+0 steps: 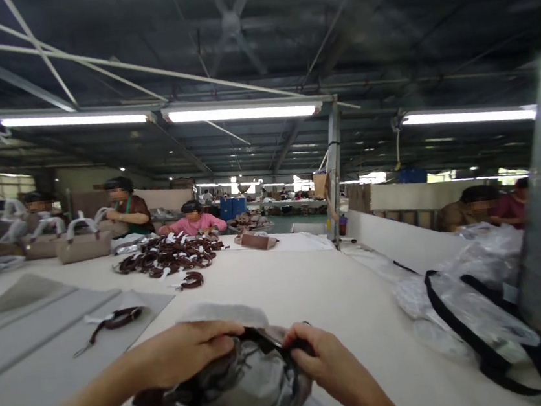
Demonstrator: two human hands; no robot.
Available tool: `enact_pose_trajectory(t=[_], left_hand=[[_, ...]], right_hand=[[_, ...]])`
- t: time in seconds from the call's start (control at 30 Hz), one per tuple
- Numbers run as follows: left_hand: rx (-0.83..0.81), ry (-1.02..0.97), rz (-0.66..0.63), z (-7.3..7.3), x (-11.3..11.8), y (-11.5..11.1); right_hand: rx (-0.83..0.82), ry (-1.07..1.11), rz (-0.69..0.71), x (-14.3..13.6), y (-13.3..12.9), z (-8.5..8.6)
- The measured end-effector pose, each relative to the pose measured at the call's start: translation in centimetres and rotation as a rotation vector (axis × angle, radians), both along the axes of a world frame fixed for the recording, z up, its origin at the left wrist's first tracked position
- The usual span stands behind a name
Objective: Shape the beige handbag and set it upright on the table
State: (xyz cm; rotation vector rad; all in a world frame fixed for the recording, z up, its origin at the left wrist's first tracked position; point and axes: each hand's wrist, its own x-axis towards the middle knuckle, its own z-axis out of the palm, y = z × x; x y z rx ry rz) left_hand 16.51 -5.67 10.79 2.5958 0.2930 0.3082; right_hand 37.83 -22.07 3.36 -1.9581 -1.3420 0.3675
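Two bare hands work at the near edge of a wide cream worktable [310,290] in the head view. Left hand [184,351] curls its fingers over the rim of a dark brown leather bag with grey crumpled paper stuffing [243,388], gripping it; right hand [318,360] pinches the opposite rim at the opening. Just left lies a brown strap with a metal clasp [113,322] on a grey sheet. Farther back sits a heap of brown leather straps [169,253]. Clear plastic bags with black trim [479,316] lie at right. Seated people work beyond.
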Motion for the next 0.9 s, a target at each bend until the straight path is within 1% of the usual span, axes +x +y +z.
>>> enact_pose_trajectory(t=[0.03, 0.07, 0.1, 0.13, 0.17, 0.2, 0.23, 0.27, 0.3, 0.33, 0.37, 0.4, 0.47, 0.53, 0.57, 0.63, 0.67, 0.73, 0.8, 0.9], left_hand=[[-0.009, 0.003, -0.02, 0.4, -1.8, -0.3], [-0.009, -0.003, -0.029, 0.5, -3.4, -0.5], [0.007, -0.026, -0.023, 0.3, -4.8, -0.6], [0.032, -0.065, -0.001, -0.3, -5.9, -0.6], [0.06, -0.112, 0.028, -1.0, -6.7, -0.4], [0.087, -0.17, 0.05, -1.9, -7.3, -0.2], [0.114, -0.227, 0.058, -2.8, -7.6, 0.1], [0.139, -0.271, 0.054, -3.7, -7.7, 0.4], [0.161, -0.302, 0.043, -4.5, -7.7, 0.7], [0.179, -0.327, 0.043, -5.1, -7.6, 1.1], [0.184, -0.341, 0.056, -5.8, -7.6, 1.4], [0.164, -0.342, 0.091, -6.4, -7.7, 1.7], [0.05, -0.32, 0.2, -7.7, -7.8, 2.3], [-0.104, -0.306, 0.308, -9.5, -7.7, 2.9], [-0.181, -0.304, 0.334, -10.5, -7.6, 3.2], [-0.349, -0.343, 0.321, -12.7, -7.0, 3.6], [-0.425, -0.382, 0.294, -13.8, -6.7, 3.8], [-0.544, -0.459, 0.243, -15.7, -6.1, 3.9], [-0.62, -0.499, 0.211, -17.2, -5.7, 3.7], [-0.747, -0.508, 0.188, -19.2, -5.0, 3.3]], right_hand=[[-0.007, -0.145, -0.054, -0.4, -0.3, 0.2], [0.013, -0.293, -0.118, -0.9, -0.6, 0.5], [0.064, -0.421, -0.186, -1.7, -0.8, 0.9], [0.152, -0.516, -0.225, -2.6, -0.8, 1.2], [0.27, -0.566, -0.2, -3.6, -0.7, 1.5], [0.373, -0.567, -0.089, -4.6, -0.3, 1.8], [0.427, -0.539, 0.086, -5.7, 0.3, 2.1], [0.412, -0.509, 0.278, -6.9, 1.1, 2.4], [0.339, -0.494, 0.441, -7.9, 2.0, 2.6], [0.231, -0.504, 0.538, -8.9, 3.1, 2.9], [0.112, -0.542, 0.561, -9.8, 4.1, 3.2], [-0.006, -0.595, 0.533, -10.4, 5.1, 3.5], [-0.221, -0.673, 0.432, -11.2, 6.7, 3.9], [-0.368, -0.718, 0.333, -11.1, 7.6, 3.9], [-0.407, -0.728, 0.285, -10.9, 7.9, 3.7], [-0.418, -0.731, 0.225, -10.2, 8.1, 3.0], [-0.412, -0.729, 0.227, -9.7, 8.2, 2.6], [-0.36, -0.672, 0.281, -8.4, 8.1, 1.9], [-0.245, -0.492, 0.334, -6.9, 7.9, 1.4], [-0.088, -0.096, 0.331, -4.5, 7.2, 0.8]])
